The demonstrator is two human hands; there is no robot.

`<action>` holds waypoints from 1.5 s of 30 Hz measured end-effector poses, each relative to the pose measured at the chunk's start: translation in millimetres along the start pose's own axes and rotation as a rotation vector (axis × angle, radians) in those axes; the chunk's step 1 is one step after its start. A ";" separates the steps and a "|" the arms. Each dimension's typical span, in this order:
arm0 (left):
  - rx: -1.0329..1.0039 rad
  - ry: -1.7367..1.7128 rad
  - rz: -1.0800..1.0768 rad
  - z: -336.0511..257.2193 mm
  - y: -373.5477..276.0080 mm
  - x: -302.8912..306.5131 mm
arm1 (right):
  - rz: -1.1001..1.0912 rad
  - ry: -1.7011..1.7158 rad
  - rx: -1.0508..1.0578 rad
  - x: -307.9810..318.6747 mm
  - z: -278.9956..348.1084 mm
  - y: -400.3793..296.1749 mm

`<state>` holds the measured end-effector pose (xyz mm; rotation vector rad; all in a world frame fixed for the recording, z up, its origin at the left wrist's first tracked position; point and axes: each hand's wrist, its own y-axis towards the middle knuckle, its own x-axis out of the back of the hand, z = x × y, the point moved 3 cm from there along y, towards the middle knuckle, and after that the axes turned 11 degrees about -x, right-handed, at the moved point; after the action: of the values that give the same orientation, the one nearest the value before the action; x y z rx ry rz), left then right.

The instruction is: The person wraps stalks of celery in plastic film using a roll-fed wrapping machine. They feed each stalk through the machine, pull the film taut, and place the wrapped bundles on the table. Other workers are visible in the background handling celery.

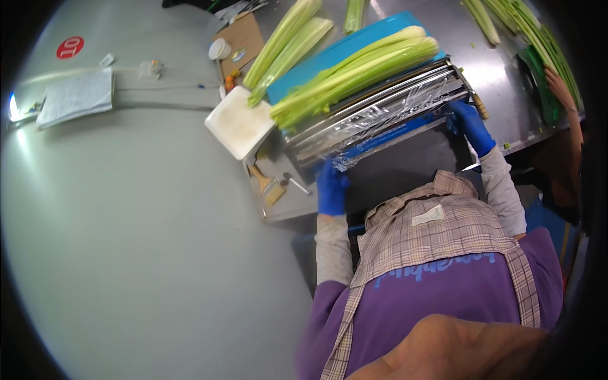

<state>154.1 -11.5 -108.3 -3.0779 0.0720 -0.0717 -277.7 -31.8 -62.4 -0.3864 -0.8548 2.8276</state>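
Note:
Both hands wear blue gloves. My left hand [334, 186] holds the near left corner of a sheet of clear plastic film [375, 124], bunched at the fingers. At the right end of the film wrapping machine [327, 135], my right hand [468, 124] is curled at the film's other edge; its fingertips are partly hidden, so its grip cannot be told. The film lies wrinkled across the machine's metal rollers. Just beyond it, celery bunches [361, 71] lie on a blue tray [327, 52]. The dark plate [403, 164] of the machine is between my hands and my checked apron.
More celery [285, 50] leans over a white container [240, 121] at the left. Brushes [274, 191] lie on the metal table's near left corner. A knife with a wooden handle [479, 105] rests by the machine's right end. Another person's hand [558, 88] touches celery at far right.

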 end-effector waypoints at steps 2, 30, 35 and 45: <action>0.149 -0.037 0.045 -22.4 11.8 -7.5 | 0.113 0.063 -0.030 -8.0 12.4 -4.6; -0.754 1.021 -0.116 -171.2 70.1 -32.8 | 0.247 -0.025 0.306 18.2 127.5 -29.4; -0.391 0.726 -0.115 -131.2 75.8 -36.8 | 0.188 -0.137 0.426 22.2 103.6 -43.7; -0.679 0.647 -0.180 -106.3 61.9 -24.3 | 0.124 -0.054 0.331 28.9 48.8 -48.9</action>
<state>122.0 -78.4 -7.3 -3.5338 -0.1929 -1.2944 -315.5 -10.4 -1.5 -0.3257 -0.3682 3.0319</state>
